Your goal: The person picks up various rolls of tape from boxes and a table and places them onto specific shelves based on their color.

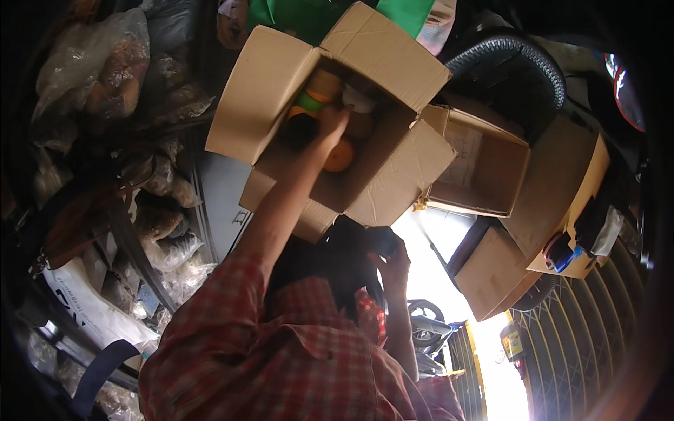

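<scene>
Inside open cardboard box (386,45): L hand (333,126), nearer to contents; R hand (395,263) outside, bodyward, by dark item (380,240). White thing (360,100) just beyond L fingertips, contact & long axis unclear. Orange round thing (339,157) bodyward of L hand, no long axis; green thing (307,102) to its L. L fingers part-hidden, grip n/c; R fingers curled, can't tell if grasping.

A box (401,170) lies ahead, the left hand (332,124) among items (339,156) inside; bagged bundles (116,81) lie to its left, another box (497,172) right, seemingly a tyre (550,68) beyond that.
</scene>
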A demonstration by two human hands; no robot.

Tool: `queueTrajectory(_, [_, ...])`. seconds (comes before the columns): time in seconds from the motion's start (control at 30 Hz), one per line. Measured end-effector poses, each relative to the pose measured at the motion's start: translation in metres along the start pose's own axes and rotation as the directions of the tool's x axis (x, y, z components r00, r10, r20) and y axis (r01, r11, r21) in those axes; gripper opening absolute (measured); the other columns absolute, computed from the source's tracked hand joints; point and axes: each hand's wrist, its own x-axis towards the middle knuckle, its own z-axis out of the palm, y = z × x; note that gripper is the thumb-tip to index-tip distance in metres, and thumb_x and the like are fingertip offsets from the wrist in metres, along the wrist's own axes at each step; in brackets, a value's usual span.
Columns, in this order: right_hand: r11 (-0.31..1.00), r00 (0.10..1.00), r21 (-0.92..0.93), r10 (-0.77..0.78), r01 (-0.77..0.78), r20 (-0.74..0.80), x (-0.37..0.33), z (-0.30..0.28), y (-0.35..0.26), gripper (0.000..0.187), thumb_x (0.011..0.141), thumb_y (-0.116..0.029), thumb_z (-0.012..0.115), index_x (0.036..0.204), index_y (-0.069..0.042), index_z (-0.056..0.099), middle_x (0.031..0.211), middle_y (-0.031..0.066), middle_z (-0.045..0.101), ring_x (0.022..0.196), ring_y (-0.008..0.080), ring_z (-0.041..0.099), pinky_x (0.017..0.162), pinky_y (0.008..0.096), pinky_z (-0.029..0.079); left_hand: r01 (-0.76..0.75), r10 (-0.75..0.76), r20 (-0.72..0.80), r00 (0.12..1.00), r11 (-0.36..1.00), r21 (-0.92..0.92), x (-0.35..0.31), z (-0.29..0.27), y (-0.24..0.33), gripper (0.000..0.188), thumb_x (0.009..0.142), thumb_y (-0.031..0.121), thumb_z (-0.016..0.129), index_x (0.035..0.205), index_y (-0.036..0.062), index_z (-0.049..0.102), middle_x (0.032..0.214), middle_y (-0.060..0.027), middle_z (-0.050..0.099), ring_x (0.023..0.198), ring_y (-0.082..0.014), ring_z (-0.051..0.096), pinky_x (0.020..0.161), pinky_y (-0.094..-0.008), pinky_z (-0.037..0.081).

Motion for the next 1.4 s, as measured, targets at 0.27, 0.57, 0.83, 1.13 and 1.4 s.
queueTrajectory(0.27, [0.998,0.998,0.018,0.06,-0.059,-0.034,-0.017,0.003,-0.003,0.057,0.071,0.002,0.078,0.123,-0.001,0.054,0.106,0.006,0.061,0.096,0.0152,0.057,0.085,0.0312,0.048,0.178,-0.265,-0.472,0.841,0.959,-0.222,0.041,0.056,-0.004,0.053,0.076,0.021,0.073,0.113,-0.0125,0.056,0.099,-0.0209,0.064,0.088,-0.022,0.063,0.071,-0.037,0.049])
queueTrajectory(0.57, [0.998,0.999,0.042,-0.044,0.044,-0.003,-0.025,-0.006,0.001,0.057,0.07,-0.001,0.08,0.122,-0.002,0.055,0.106,0.0069,0.062,0.096,0.0155,0.058,0.084,0.032,0.049,-0.148,0.205,-0.396,0.895,0.974,0.17,-0.06,-0.012,0.002,0.038,0.087,0.02,0.058,0.114,-0.0068,0.051,0.111,-0.0276,0.06,0.105,-0.0414,0.059,0.089,-0.0448,0.047])
queueTrajectory(0.83, [0.962,0.944,-0.027,-0.261,0.272,0.203,-0.019,-0.029,-0.031,0.059,0.072,0.0,0.078,0.124,0.001,0.051,0.105,0.0109,0.066,0.093,0.0178,0.065,0.086,0.0306,0.051,-0.458,0.423,-0.446,0.789,0.888,0.031,-0.178,-0.077,-0.036,0.021,0.088,0.014,0.055,0.1,-0.004,0.056,0.092,-0.0232,0.062,0.089,-0.0356,0.062,0.077,-0.0421,0.047])
queueTrajectory(1.13, [0.889,0.693,0.156,-0.436,0.43,0.575,-0.024,-0.022,-0.095,0.059,0.071,0.005,0.075,0.125,0.001,0.05,0.112,0.0097,0.062,0.103,0.017,0.059,0.09,0.0298,0.048,-0.544,0.351,-0.61,0.711,0.824,-0.159,-0.353,-0.143,0.004,0.03,0.089,0.011,0.043,0.114,0.0012,0.057,0.095,-0.0159,0.064,0.089,-0.0244,0.062,0.078,-0.0356,0.049])
queueTrajectory(1.4, [0.87,0.449,0.22,-0.426,0.442,0.785,-0.062,0.037,-0.088,0.067,0.066,-0.006,0.082,0.125,-0.002,0.051,0.11,0.0063,0.059,0.099,0.0174,0.057,0.089,0.0298,0.046,-0.688,0.337,-0.722,0.605,0.677,-0.26,-0.506,-0.175,-0.029,0.037,0.093,0.014,0.044,0.13,0.008,0.045,0.118,-0.0112,0.053,0.107,-0.0191,0.051,0.093,-0.0311,0.04])
